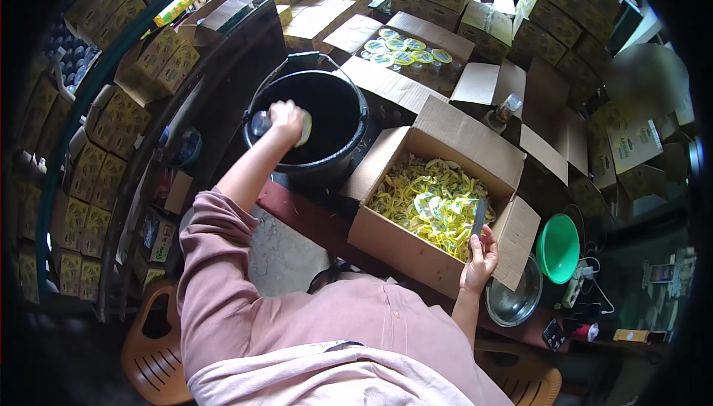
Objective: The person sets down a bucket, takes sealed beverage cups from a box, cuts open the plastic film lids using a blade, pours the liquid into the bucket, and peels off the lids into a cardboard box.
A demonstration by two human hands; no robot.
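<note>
Where the left hand [286, 118] is: out over the mouth of the black bucket [319, 171], toward its left side, and the fingers are closed round a small clear jar [260, 123], blurred, one glassy end poking out on the left and a yellowish-green end on the right.
Bucket: upright on the surface [312, 219], its handle leaning at the back rim, its inside too dark to read.
Right hand [480, 259]: low at the near right corner of the open carton [412, 250], thumb and fingers pinching the lower end of a dark flat strip [479, 217], which points up and away in front of the heap; what it is exactly, can't tell.
Carton: flaps spread wide, just right of the bucket, and in it a tangle of yellow-and-white shreds [401, 194], brightest near the middle.
Behind: a second open carton [382, 84], packed with jars under yellow-green printed lids [401, 57]; one more clear jar [506, 111] stands alone to its right.
Far right: a green bowl [558, 249], tipped on its side, next to a round glass-like dish [514, 295].
</note>
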